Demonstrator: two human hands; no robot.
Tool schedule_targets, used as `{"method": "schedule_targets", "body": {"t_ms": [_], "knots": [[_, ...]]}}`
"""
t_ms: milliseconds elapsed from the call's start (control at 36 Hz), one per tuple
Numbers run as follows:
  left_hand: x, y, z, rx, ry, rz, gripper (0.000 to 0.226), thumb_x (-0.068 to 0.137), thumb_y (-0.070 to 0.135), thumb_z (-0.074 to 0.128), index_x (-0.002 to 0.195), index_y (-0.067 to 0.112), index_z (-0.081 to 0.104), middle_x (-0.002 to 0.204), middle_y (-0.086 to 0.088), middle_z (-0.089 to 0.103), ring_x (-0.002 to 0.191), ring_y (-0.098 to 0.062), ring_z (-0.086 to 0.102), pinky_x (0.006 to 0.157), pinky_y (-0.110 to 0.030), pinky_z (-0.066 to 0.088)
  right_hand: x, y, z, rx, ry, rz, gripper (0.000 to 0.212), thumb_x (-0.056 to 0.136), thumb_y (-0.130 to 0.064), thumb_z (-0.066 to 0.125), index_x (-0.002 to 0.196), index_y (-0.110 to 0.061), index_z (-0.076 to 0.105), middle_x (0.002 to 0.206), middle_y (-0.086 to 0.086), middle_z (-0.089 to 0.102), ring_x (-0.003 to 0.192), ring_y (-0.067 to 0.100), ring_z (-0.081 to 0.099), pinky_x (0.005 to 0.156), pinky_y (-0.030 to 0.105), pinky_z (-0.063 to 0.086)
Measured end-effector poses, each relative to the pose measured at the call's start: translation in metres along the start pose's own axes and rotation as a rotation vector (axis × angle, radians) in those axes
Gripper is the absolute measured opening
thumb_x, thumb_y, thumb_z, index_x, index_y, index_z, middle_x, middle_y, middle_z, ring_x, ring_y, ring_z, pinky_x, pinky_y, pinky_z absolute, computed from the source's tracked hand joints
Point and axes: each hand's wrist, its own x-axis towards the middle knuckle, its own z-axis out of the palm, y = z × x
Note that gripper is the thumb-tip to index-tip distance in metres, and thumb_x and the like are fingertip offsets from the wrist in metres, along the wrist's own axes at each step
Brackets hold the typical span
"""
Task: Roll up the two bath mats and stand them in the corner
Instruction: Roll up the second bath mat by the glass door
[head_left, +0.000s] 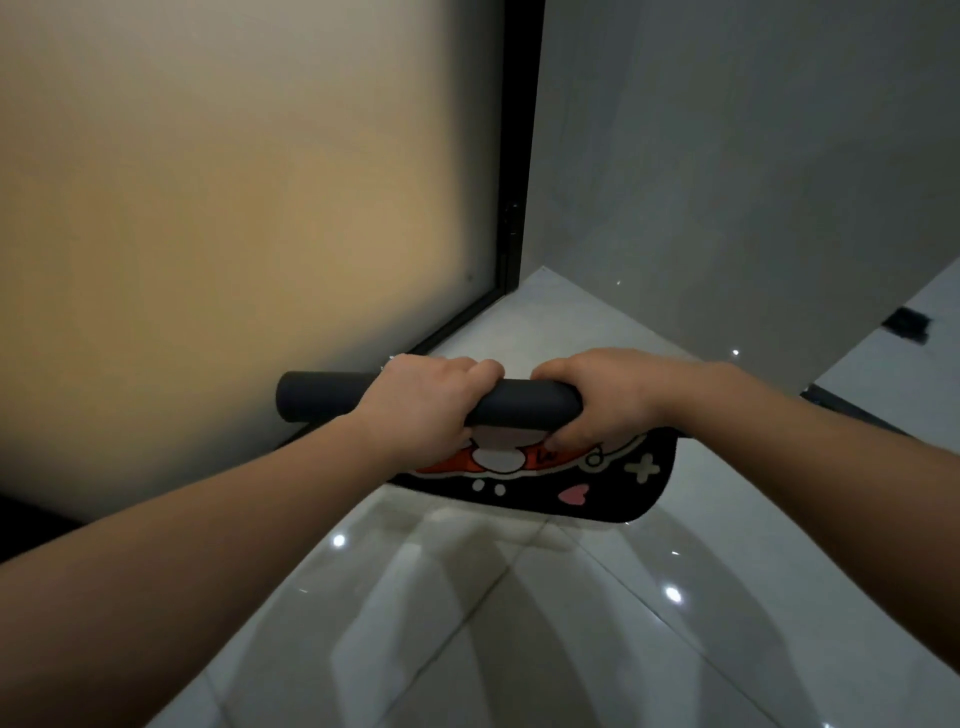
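Note:
A bath mat (613, 483) with a black face and a cartoon print in red, white and pink is partly rolled. Its rolled part (322, 397) is a dark grey tube that lies crosswise, lifted off the floor. My left hand (421, 410) grips the tube near its middle from above. My right hand (597, 400) grips the tube's right end. The loose tail of the mat hangs below both hands, its rounded corner at the lower right. Only this one mat is in view.
A frosted glass door (234, 218) in a black frame (519, 156) fills the left. It meets a grey wall (727, 182) in a corner (540, 270) just beyond my hands. Glossy white floor tiles (519, 623) lie below. A dark drain strip (852, 410) runs at the right.

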Motion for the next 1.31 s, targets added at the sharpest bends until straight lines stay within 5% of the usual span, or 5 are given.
{"method": "schedule_targets", "body": {"t_ms": [333, 639, 972, 1167, 1306], "knots": [[0.009, -0.005, -0.011, -0.45, -0.331, -0.214, 0.038, 0.074, 0.046, 0.067, 0.107, 0.034, 0.052, 0.088, 0.01, 0.062, 0.082, -0.016, 0.06, 0.069, -0.03, 0.045, -0.004, 0.003, 0.015, -0.494, 0.516, -0.221, 0.027, 0.082, -0.039, 0.057, 0.102, -0.023, 0.05, 0.086, -0.002, 0.059, 0.07, 0.019, 0.056, 0.058, 0.034, 0.043], [-0.001, 0.001, -0.003, 0.045, 0.086, -0.017, 0.04, 0.082, 0.037, 0.06, 0.118, 0.023, 0.048, 0.103, 0.002, 0.062, 0.089, -0.024, 0.061, 0.065, -0.035, 0.04, -0.003, -0.006, -0.001, 0.07, 0.015, 0.067, 0.04, 0.065, -0.041, 0.072, 0.101, -0.033, 0.055, 0.088, -0.007, 0.065, 0.079, 0.017, 0.061, 0.071, 0.034, 0.052], [0.004, -0.007, -0.012, -0.452, -0.316, -0.191, 0.042, 0.074, 0.047, 0.068, 0.11, 0.035, 0.05, 0.092, 0.011, 0.064, 0.087, -0.017, 0.062, 0.072, -0.032, 0.049, -0.002, -0.001, 0.02, -0.542, 0.627, -0.231, 0.026, 0.074, -0.03, 0.066, 0.094, -0.018, 0.054, 0.076, 0.003, 0.057, 0.06, 0.023, 0.053, 0.052, 0.032, 0.037], [-0.005, -0.007, -0.002, 0.025, 0.087, -0.011, 0.037, 0.079, 0.03, 0.061, 0.113, 0.024, 0.05, 0.097, 0.003, 0.062, 0.083, -0.024, 0.062, 0.057, -0.032, 0.032, -0.005, -0.009, -0.003, -0.04, 0.053, 0.02, 0.037, 0.071, -0.045, 0.068, 0.101, -0.031, 0.054, 0.086, -0.008, 0.062, 0.078, 0.018, 0.058, 0.062, 0.03, 0.041], [-0.005, -0.004, -0.002, -0.015, 0.079, -0.053, 0.047, 0.078, 0.041, 0.062, 0.12, 0.027, 0.046, 0.105, 0.006, 0.061, 0.091, -0.021, 0.061, 0.061, -0.031, 0.034, -0.009, -0.006, -0.008, -0.063, 0.131, 0.039, 0.033, 0.065, -0.042, 0.072, 0.093, -0.03, 0.058, 0.082, -0.007, 0.063, 0.075, 0.018, 0.059, 0.064, 0.033, 0.047]]}}
